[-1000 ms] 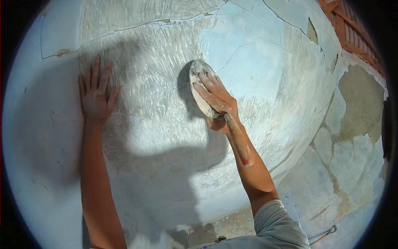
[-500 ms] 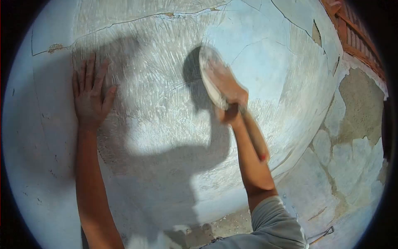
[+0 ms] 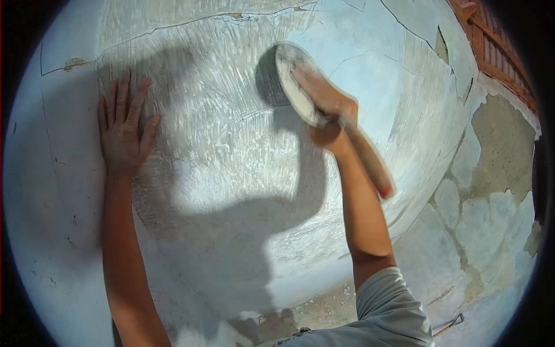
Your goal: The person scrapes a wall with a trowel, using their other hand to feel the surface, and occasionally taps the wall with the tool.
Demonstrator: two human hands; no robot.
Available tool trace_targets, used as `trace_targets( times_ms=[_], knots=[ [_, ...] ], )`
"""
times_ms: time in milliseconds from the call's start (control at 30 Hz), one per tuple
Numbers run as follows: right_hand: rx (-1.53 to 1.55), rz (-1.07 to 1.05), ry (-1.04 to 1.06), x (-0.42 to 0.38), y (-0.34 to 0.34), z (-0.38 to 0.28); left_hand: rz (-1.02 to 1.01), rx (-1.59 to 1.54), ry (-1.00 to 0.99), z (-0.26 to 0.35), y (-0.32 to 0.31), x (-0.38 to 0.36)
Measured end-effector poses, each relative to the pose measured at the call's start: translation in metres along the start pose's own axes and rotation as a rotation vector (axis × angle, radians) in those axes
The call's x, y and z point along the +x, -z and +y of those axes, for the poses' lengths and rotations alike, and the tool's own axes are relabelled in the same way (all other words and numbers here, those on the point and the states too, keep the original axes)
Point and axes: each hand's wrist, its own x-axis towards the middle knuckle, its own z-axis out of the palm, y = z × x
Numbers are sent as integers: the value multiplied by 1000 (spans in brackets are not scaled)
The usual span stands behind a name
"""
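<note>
My left hand (image 3: 124, 136) lies flat against the wall with its fingers spread, inside a shadow. My right hand (image 3: 326, 101) grips a round-bladed scraping tool (image 3: 295, 87) near the neck. The tool's pale oval blade rests at or very close to the wall; exact contact is hard to tell. Its wooden handle, red at the end, runs back along my right forearm. Under the blade, the wall surface (image 3: 231, 133) is covered in many short scrape marks, with smooth light-blue paint to the right. Blur softens my right fingers.
Cracks cross the upper wall. Farther right, bare grey plaster (image 3: 503, 156) shows where paint has peeled. A long-handled tool (image 3: 451, 325) lies low at the right. Wooden beams (image 3: 491, 46) fill the upper right corner. Small debris (image 3: 324, 309) is scattered below.
My right hand and the tool have moved slightly up, and the handle's end has swung up and to the right. My left hand stays flat on the wall.
</note>
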Motion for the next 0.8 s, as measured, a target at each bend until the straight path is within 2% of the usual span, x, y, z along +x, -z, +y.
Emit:
trace_targets(
  times_ms=[33,100,133,233,267,300,367,400,500,700,767,800],
  knots=[
    [-139,25,152,22,9,3,-1,-2,4,1,1,0],
    [-81,-17,-45,23,24,-16,-6,18,-5,1,1,0],
    [-33,5,26,20,26,0,-9,28,-8,1,1,0],
    [8,133,-82,-16,15,0,-26,35,5,1,2,-1],
    [4,113,-21,-22,10,6,-21,25,10,1,1,-1],
    [-70,84,-3,-22,9,-5,-17,16,13,1,0,-2],
    [-239,48,-109,-22,7,-23,-4,6,5,0,1,-1],
    [-157,102,-74,-22,5,-24,6,2,-5,0,1,-1],
    [-264,134,-51,-28,3,-16,-2,8,4,1,2,0],
    [17,251,-449,-46,-5,-15,-11,2,6,1,1,-1],
    [288,416,-598,-34,-3,-34,-21,7,9,1,2,-1],
    [156,397,-439,-30,-4,-34,-31,10,15,1,3,0]
  ],
)
